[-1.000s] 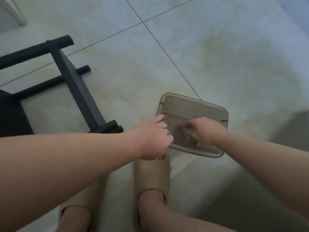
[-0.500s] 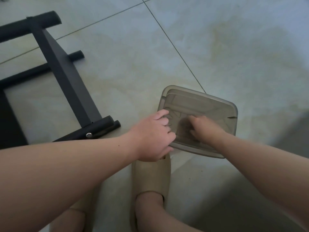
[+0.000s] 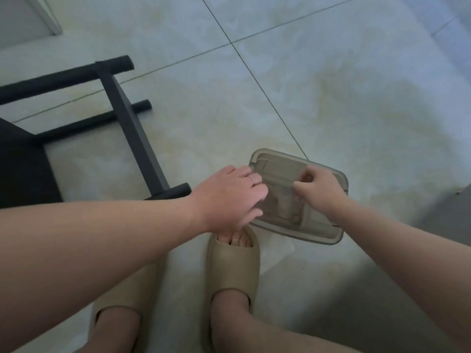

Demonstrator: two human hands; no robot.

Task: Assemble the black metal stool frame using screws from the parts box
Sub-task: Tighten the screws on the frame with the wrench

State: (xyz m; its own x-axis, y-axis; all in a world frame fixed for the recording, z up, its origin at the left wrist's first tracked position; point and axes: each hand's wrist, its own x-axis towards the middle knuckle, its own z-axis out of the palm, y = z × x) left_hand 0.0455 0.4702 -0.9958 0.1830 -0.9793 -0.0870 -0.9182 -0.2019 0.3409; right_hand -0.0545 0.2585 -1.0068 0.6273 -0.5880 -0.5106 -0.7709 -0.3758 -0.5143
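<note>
The translucent grey parts box [image 3: 328,234] lies on the tiled floor just ahead of my feet. My left hand [image 3: 229,197] grips its left rim, fingers curled over the edge. Inside the box, my right hand [image 3: 318,187] has its fingers curled and its fingertips pinched together on what looks like a small screw, mostly hidden by the fingers. The box's contents are blurred. The black metal stool frame [image 3: 132,128] lies on the floor to the left, its nearest tube end close behind my left wrist.
My feet in beige slippers [image 3: 233,266] stand right below the box. A dark panel [image 3: 23,169] fills the left edge beside the frame. A white post [image 3: 48,14] stands at the top left. Bare floor tiles stretch beyond the box.
My right hand has lifted slightly inside the box, with its fingers drawn into a pinch. My left hand stays on the box's left rim. The view has tilted back.
</note>
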